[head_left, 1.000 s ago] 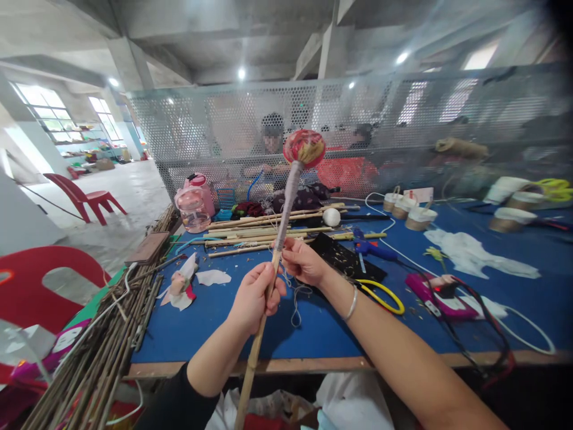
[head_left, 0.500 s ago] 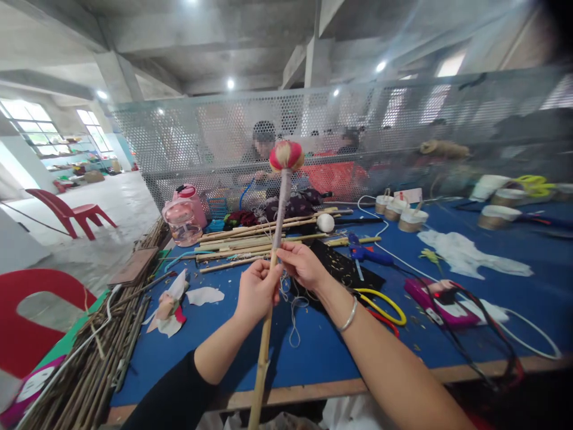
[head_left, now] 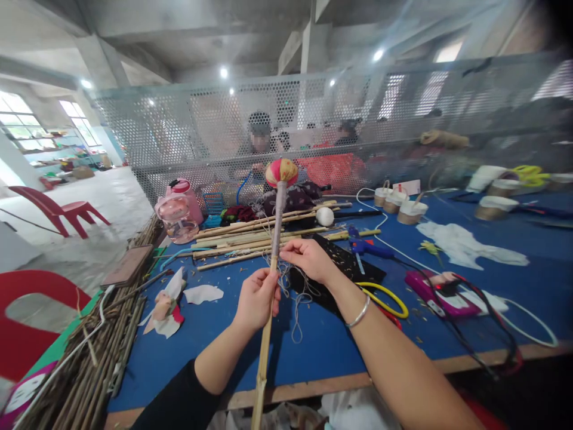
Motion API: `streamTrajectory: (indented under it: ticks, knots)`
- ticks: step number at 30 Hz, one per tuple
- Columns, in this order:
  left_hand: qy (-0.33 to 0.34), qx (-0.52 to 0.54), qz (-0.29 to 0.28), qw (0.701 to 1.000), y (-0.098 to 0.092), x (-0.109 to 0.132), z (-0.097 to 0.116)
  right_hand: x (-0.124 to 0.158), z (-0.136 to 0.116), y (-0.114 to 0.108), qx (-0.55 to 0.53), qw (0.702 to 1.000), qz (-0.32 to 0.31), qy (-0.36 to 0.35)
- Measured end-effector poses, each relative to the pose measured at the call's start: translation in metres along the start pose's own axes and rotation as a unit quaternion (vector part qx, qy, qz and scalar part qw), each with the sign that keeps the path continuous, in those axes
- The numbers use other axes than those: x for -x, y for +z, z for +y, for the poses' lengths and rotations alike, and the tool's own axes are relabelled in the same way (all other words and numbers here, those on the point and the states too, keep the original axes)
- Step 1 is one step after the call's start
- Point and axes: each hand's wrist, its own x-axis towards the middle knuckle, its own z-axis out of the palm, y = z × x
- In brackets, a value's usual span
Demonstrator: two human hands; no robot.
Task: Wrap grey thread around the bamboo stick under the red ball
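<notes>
A bamboo stick (head_left: 262, 370) stands in front of me, leaning slightly, with a red and yellow fabric ball (head_left: 282, 172) at its top. Grey string wrapping (head_left: 278, 221) covers the stretch below the ball. My left hand (head_left: 256, 298) is closed round the bare stick just under the wrapping. At the wrapping's lower end, right of the stick, my right hand (head_left: 308, 258) pinches the grey string between thumb and forefinger. Loose loops of string (head_left: 297, 319) hang below onto the blue table (head_left: 331, 358).
Bamboo sticks (head_left: 237, 242), a white ball (head_left: 324, 216) and a pink bottle (head_left: 178, 218) lie beyond my hands. To the right are a glue gun (head_left: 373, 248), yellow-handled scissors (head_left: 394, 294) and a purple power strip (head_left: 465, 306). Brown twigs (head_left: 85, 358) line the left. People sit behind a perforated screen (head_left: 201, 131).
My right hand has moved slightly away from the stick, and more string shows beside it. The ball has turned and sits a little lower in view. My left hand keeps its grip.
</notes>
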Motion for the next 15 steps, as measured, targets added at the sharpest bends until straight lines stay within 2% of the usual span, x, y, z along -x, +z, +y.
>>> streamTrajectory:
  ticks: [2, 5, 8, 10, 12, 15]
  knots:
    - [0.007, 0.000, -0.010, 1.000, -0.001, 0.001, 0.002, 0.001, 0.002, 0.002, -0.043, 0.999, 0.012, 0.007]
    - [0.006, 0.009, -0.060, 0.998, -0.006, 0.002, 0.004, 0.001, 0.009, 0.003, -0.153, 0.987, -0.040, 0.039]
    - [-0.051, 0.055, -0.149, 0.986, -0.009, 0.001, 0.005, 0.001, 0.014, 0.001, -0.238, 0.965, -0.096, 0.052]
    - [-0.092, 0.087, -0.180, 0.975, -0.008, 0.000, 0.004, 0.002, 0.016, 0.001, -0.255, 0.963, -0.078, 0.049]
    - [-0.081, 0.093, -0.139, 0.983, -0.005, -0.001, 0.002, 0.002, 0.016, 0.003, -0.241, 0.969, -0.039, 0.048]
    - [-0.010, 0.038, -0.023, 0.999, 0.000, -0.002, -0.002, 0.001, 0.014, 0.008, -0.205, 0.977, -0.001, 0.050]
